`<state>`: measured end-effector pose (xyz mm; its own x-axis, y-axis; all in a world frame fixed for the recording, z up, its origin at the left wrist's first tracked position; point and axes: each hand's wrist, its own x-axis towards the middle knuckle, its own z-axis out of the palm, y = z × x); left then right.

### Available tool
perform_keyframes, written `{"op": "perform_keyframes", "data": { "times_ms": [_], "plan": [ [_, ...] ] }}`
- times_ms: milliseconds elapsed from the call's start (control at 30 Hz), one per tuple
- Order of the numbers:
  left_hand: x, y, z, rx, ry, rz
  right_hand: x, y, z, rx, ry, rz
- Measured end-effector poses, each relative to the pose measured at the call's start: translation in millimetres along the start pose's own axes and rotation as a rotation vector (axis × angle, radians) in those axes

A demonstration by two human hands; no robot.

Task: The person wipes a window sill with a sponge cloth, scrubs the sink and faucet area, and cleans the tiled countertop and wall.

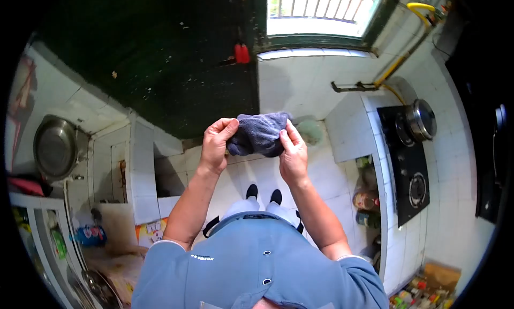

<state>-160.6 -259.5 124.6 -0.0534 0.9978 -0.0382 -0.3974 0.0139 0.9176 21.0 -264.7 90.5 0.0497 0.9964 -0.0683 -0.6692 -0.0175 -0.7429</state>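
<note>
A dark grey-purple cloth (259, 133), bunched and folded, is stretched between my two hands in front of my body. My left hand (217, 143) pinches its left edge between thumb and fingers. At the opposite edge, my right hand (293, 151) grips the cloth with the thumb on top. The fingers behind the cloth are partly hidden. Both hands hold it in the air above the tiled floor.
On the right, a black gas stove (409, 175) carries a metal pot (420, 120), with bottles (367, 201) on the shelf below. A metal basin (55, 147) is at the left. Ahead are a dark green door (182, 68) and a barred window (321, 12). A pale green bucket (309, 132) stands on the floor.
</note>
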Motion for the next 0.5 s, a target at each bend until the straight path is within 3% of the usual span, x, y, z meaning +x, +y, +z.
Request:
{"op": "perform_keyframes", "data": {
  "times_ms": [67, 133, 200, 267, 433, 500],
  "plan": [
    [-7, 2, -13, -0.265, -0.028, -0.149, 0, 13, 9, 0.013, -0.015, 0.062],
    [-27, 7, -31, -0.297, 0.016, -0.180, -1, 24, 29, 0.083, -0.150, 0.146],
    [-42, 13, -37, -0.415, -0.055, -0.288, -6, 26, 40, 0.099, -0.152, 0.170],
    [-52, 16, -62, -0.476, -0.039, -0.224, -10, 34, 63, 0.019, -0.193, 0.191],
    [-69, 50, -141, -0.596, 0.333, -0.051, -16, 80, 107, -0.113, -0.239, 0.263],
    [-72, 63, -196, -0.648, 0.321, 0.047, -21, 119, 131, -0.111, -0.239, 0.294]
  ]
}}
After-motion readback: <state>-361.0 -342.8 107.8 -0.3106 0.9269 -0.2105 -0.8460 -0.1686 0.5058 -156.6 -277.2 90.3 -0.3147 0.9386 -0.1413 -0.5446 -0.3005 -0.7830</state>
